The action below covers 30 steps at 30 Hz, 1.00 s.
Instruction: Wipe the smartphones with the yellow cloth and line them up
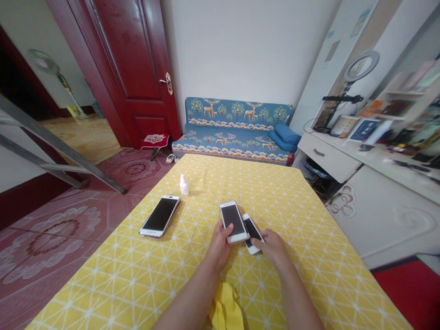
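1. A worktop (309, 256) under a yellow cloth with a white lattice print fills the foreground of a small room.
2. Nearest, a yellow cloth (225, 307) lies bunched between the forearms.
3. The left hand (220, 240) has its fingers closed on the lower end of a white phone (233, 221), screen up and dark.
4. The right hand (273, 245) grips a smaller white phone (252, 233), which lies partly under the first, touching it.
5. To the left, well apart, a third phone (160, 216) lies flat.
6. Just beyond it stands a small white bottle (184, 185).
7. Farthest are a blue sofa (237, 130) and a red door (130, 68).
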Available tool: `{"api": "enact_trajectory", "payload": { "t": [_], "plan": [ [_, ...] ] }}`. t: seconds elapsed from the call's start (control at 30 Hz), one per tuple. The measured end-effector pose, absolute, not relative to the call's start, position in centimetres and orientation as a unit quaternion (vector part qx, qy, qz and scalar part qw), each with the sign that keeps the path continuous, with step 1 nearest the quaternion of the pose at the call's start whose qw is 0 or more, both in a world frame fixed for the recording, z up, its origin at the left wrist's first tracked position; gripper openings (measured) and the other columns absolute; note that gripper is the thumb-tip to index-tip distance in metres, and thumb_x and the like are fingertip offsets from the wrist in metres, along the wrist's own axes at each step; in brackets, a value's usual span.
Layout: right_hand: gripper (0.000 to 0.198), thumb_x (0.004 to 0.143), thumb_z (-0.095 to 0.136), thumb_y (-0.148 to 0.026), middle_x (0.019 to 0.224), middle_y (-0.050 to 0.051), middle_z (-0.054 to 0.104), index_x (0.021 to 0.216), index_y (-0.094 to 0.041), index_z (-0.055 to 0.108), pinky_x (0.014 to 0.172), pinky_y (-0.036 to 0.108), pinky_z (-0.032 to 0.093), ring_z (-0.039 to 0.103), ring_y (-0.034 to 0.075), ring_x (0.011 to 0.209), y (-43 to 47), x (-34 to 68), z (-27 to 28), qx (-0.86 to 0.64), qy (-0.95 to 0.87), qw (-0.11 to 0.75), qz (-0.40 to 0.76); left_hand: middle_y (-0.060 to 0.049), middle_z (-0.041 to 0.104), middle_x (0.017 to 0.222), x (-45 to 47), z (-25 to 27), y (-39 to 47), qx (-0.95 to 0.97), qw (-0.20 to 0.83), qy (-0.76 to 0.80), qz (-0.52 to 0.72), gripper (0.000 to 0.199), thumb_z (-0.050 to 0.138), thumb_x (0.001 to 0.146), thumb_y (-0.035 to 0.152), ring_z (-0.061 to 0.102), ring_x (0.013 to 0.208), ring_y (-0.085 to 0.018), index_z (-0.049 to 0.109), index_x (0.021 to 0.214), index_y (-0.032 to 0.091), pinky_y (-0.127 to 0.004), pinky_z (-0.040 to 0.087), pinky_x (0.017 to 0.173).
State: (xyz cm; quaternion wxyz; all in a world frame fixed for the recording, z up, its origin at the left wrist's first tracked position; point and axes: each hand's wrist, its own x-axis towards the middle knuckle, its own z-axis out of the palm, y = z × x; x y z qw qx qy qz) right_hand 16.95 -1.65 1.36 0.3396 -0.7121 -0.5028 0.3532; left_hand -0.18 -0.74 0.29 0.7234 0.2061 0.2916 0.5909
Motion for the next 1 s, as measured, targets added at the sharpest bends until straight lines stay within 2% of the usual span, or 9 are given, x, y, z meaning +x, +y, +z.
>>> {"api": "enact_trajectory", "payload": {
  "t": [0.1, 0.27, 0.4, 0.5, 0.63, 0.77, 0.83, 0.93, 1.0],
  "plan": [
    [0.022, 0.064, 0.062, -0.04, 0.06, 0.001, 0.065, 0.074, -0.02, 0.059, 0.052, 0.027, 0.044, 0.063, 0.02, 0.058, -1.5, 17.4, 0.7, -0.709, -0.461, 0.413, 0.336, -0.01, 0.07, 0.104, -0.2, 0.2, -0.7, 0.193, 0.724, 0.297, 0.591, 0.042, 0.076, 0.069, 0.026, 0.067, 0.09, -0.022, 0.061, 0.107, 0.016, -0.035, 0.049, 0.085],
    [0.037, 0.073, 0.051, -0.055, 0.051, -0.006, 0.05, 0.088, -0.021, 0.049, 0.04, 0.023, 0.037, 0.048, 0.013, 0.04, -2.1, 16.1, 0.9, -0.68, -0.386, 0.532, 0.325, -0.01, 0.07, 0.103, 0.0, 0.1, -0.7, 0.205, 0.721, 0.303, 0.589, 0.042, 0.076, 0.07, 0.027, 0.066, 0.088, -0.022, 0.061, 0.107, 0.017, -0.035, 0.05, 0.081],
    [0.04, 0.069, 0.067, -0.052, 0.049, -0.01, 0.048, 0.086, -0.022, 0.049, 0.037, 0.019, 0.032, 0.042, 0.008, 0.036, -2.8, 13.1, 1.5, -0.557, -0.346, 0.629, 0.417, -0.009, 0.07, 0.1, 0.2, 0.2, -0.9, 0.231, 0.709, 0.295, 0.598, 0.04, 0.076, 0.07, 0.033, 0.065, 0.087, -0.022, 0.061, 0.104, 0.017, -0.034, 0.048, 0.08],
    [0.038, 0.069, 0.071, -0.048, 0.051, -0.008, 0.053, 0.087, -0.02, 0.052, 0.035, 0.018, 0.033, 0.043, 0.007, 0.035, -3.0, 11.1, 1.9, -0.519, -0.364, 0.615, 0.469, -0.008, 0.069, 0.09, 0.3, 0.1, -0.9, 0.233, 0.704, 0.302, 0.6, 0.039, 0.072, 0.073, 0.043, 0.064, 0.079, -0.02, 0.062, 0.101, 0.017, -0.033, 0.048, 0.075],
    [0.039, 0.071, 0.069, -0.049, 0.055, -0.006, 0.058, 0.09, -0.019, 0.052, 0.036, 0.019, 0.039, 0.048, 0.008, 0.036, -3.0, 9.7, 1.9, -0.522, -0.38, 0.597, 0.476, -0.006, 0.067, 0.074, 0.5, 0.0, -1.1, 0.225, 0.735, 0.281, 0.575, 0.047, 0.063, 0.076, 0.056, 0.061, 0.062, -0.016, 0.061, 0.099, 0.014, -0.028, 0.047, 0.062],
    [0.04, 0.074, 0.065, -0.051, 0.052, -0.006, 0.057, 0.095, -0.019, 0.052, 0.038, 0.023, 0.042, 0.049, 0.012, 0.037, -3.0, 9.4, 1.4, -0.546, -0.41, 0.573, 0.454, -0.003, 0.065, 0.071, 0.6, 0.1, -1.3, 0.247, 0.736, 0.278, 0.565, 0.045, 0.07, 0.073, 0.049, 0.058, 0.054, -0.012, 0.059, 0.102, 0.015, -0.025, 0.046, 0.056],
    [0.038, 0.076, 0.062, -0.051, 0.057, -0.003, 0.06, 0.095, -0.018, 0.055, 0.044, 0.026, 0.046, 0.053, 0.014, 0.043, -3.0, 9.6, 1.4, -0.571, -0.441, 0.562, 0.405, -0.005, 0.067, 0.08, 0.6, 0.1, -1.3, 0.254, 0.714, 0.292, 0.583, 0.044, 0.074, 0.072, 0.042, 0.062, 0.063, -0.013, 0.058, 0.103, 0.016, -0.026, 0.048, 0.063],
    [0.032, 0.075, 0.063, -0.047, 0.081, 0.006, 0.065, 0.09, -0.018, 0.062, 0.064, 0.033, 0.051, 0.062, 0.021, 0.069, -3.1, 10.0, 1.6, -0.626, -0.508, 0.533, 0.258, -0.007, 0.067, 0.092, 0.5, -0.2, -1.2, 0.256, 0.684, 0.315, 0.607, 0.04, 0.073, 0.073, 0.037, 0.064, 0.077, -0.016, 0.059, 0.105, 0.016, -0.028, 0.049, 0.073],
    [0.029, 0.073, 0.065, -0.044, 0.097, 0.009, 0.063, 0.089, -0.019, 0.065, 0.075, 0.037, 0.05, 0.061, 0.025, 0.085, -3.2, 10.3, 1.6, -0.652, -0.538, 0.509, 0.163, -0.007, 0.067, 0.095, 0.5, -0.2, -1.2, 0.266, 0.671, 0.321, 0.613, 0.038, 0.07, 0.076, 0.036, 0.064, 0.08, -0.016, 0.059, 0.107, 0.017, -0.029, 0.049, 0.076]
  ]
}}
